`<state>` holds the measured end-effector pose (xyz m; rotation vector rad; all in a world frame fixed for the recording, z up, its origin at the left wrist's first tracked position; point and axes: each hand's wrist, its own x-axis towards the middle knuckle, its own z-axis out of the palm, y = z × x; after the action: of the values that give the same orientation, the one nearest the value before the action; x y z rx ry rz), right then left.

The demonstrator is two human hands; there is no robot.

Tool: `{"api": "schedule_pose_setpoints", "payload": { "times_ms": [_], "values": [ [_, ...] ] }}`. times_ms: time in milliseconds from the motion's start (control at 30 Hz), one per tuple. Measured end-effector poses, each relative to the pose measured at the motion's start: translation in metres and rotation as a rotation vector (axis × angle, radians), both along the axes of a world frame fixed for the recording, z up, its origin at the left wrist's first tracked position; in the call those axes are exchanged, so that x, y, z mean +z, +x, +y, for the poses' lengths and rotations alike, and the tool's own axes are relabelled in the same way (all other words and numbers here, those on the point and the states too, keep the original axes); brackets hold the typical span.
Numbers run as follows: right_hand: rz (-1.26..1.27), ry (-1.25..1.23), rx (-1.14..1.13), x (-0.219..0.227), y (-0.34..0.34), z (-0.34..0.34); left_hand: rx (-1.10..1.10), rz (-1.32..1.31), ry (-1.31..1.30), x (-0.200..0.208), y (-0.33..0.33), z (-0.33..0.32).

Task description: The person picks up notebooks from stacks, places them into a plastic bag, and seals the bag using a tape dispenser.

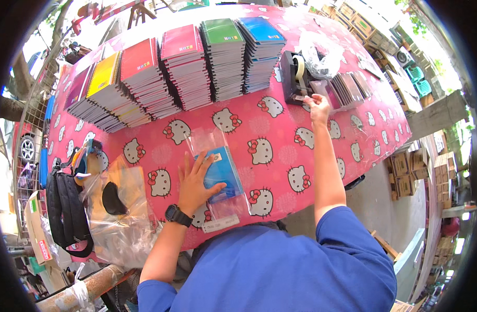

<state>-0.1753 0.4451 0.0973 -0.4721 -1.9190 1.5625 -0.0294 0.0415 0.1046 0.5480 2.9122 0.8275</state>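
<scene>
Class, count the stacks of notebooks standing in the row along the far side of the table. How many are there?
6. From left to right: the maroon stack, yellow stack, red stack, pink stack, green stack and blue stack. More could be hidden behind them.

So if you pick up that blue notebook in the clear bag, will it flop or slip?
The notebook looks thin, so probably light and a bit bendy. Its clear bag looks glossy, so likely slippery; the left hand presses it flat.

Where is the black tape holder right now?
The black tape dispenser sits at the table's far right in the head view, just right of the blue notebook stack, with the right hand reaching at its base.
</scene>
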Motion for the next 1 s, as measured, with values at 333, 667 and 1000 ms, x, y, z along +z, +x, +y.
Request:
{"api": "schedule_pose_setpoints", "payload": {
  "times_ms": [333, 667, 1000],
  "values": [
    [-0.53, -0.287, 0.714, 0.03, 0.018, -0.102, 0.0, 0.023, -0.021, -0.006, -0.003, -0.002],
    [-0.395, 0.843, 0.84, 0.047, 0.108, -0.248, -0.001, 0.014, 0.019, -0.007, -0.002, 0.0],
    [-0.745, 0.383, 0.961, 0.014, 0.146, -0.163, 0.311, 0.004, 1.028, -0.036, 0.031, -0.008]
  ]
}}
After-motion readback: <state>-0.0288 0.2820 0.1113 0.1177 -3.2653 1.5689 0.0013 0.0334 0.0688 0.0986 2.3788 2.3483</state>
